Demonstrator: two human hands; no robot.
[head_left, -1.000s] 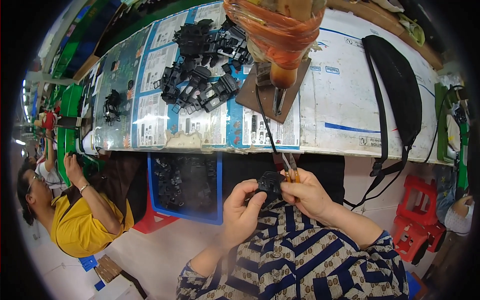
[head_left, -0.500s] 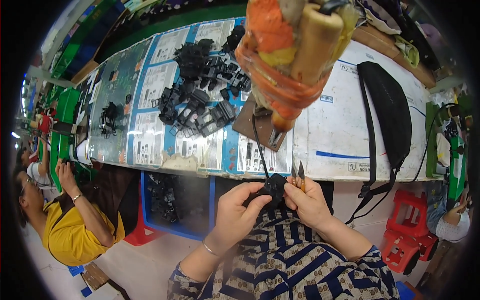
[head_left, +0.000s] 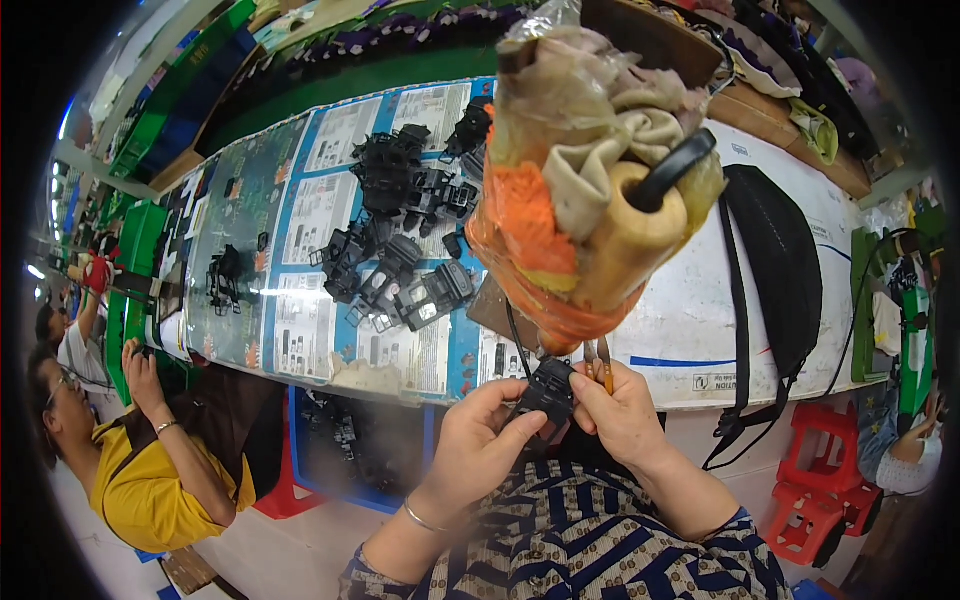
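A black moulded plastic part [head_left: 548, 392] with small openings is held just in front of the table's near edge. My left hand [head_left: 490, 430] is closed on it from the left, thumb on top. On the other side, the thumb and fingers of my right hand [head_left: 618, 408] touch the part's right end. A small tool [head_left: 600, 366] with two pointed metal tips and an orange-brown handle also sits in my right hand, tips pointing up, away from the part. Behind the part a thin black cord [head_left: 517, 335] comes down; where it ends is hidden.
A wrapped bundle [head_left: 590, 190] of cloth, orange tape and a wooden handle looms above the table. Several black parts [head_left: 400, 220] lie piled on the left. A black waist bag [head_left: 780, 260] rests right. Below are a blue bin [head_left: 430, 440] and red stools [head_left: 815, 480]; a person in yellow sits left.
The view has tilted up, so the table and bundle appear lower. The part has turned in my fingers and shows more of its openings. Both hands keep their hold.
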